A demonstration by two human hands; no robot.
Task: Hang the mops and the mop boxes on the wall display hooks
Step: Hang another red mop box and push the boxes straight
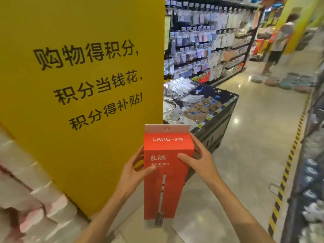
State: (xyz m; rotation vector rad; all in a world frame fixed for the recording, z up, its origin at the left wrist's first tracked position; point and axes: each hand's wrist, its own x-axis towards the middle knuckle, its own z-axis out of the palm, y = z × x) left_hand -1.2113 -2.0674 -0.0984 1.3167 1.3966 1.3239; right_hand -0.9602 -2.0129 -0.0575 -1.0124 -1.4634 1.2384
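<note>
While one tall red cardboard mop box with a white hang tab is held upright in front of a yellow printed pillar, it is gripped by two hands: the left hand is curled round its left edge, the right hand round its right edge. One dark bin of packaged socks is seen behind, and one person stands down the aisle.
</note>
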